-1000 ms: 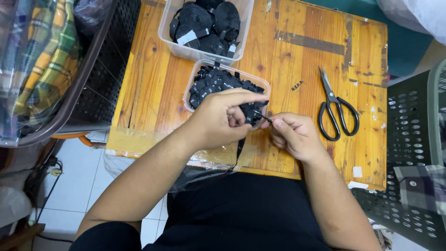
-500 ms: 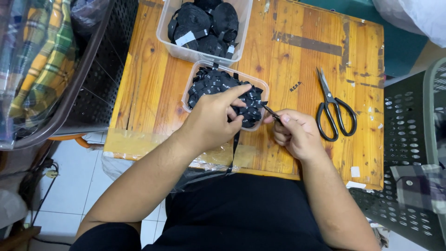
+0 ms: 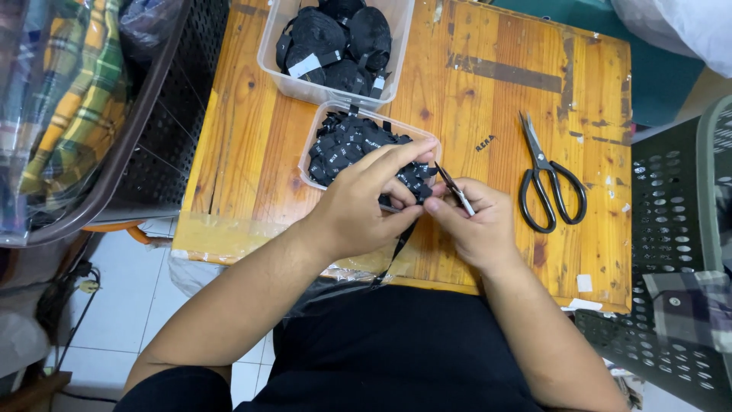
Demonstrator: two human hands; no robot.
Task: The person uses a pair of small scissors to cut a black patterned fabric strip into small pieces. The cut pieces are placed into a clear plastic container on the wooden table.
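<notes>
Black strip (image 3: pixel 402 238) between left fingers (image 3: pixel 396 217) (pinched)

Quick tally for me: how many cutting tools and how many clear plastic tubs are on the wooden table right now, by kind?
Large black-handled scissors lying on the table: 1
Small snips in the right hand: 1
Clear tubs: 2, the far tub and the near tub under the left hand
Total: 4

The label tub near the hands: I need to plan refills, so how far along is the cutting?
Done: the near tub is heaped with cut black labels. In hand: the left hand holds black strip, the right hand small snips. Left: rolls in the far tub.
</notes>
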